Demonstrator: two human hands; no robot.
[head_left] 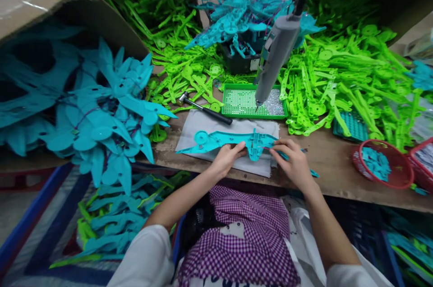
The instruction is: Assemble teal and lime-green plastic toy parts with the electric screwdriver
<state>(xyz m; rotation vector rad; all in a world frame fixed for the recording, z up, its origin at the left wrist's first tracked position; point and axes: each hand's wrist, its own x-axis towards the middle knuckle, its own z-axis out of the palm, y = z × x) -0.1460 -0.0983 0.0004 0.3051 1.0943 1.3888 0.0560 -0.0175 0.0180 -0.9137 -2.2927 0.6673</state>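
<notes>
Two bare hands were at one long turquoise part (255, 145), over a pale cloth (191, 127) on the wooden bench (324, 160). The left hand (229, 159) held it near its middle, thumb uppermost. The right hand (291, 160) had its fingers drawn in at the part's right side; I could not tell whether they gripped it or merely touched it. A hammer (216, 114) lay with its handle reaching onto the cloth, beside a green tray (253, 116) with small metal pieces (276, 103) heaped at one end. A grey driver (275, 57) hung tip down above the tray.
</notes>
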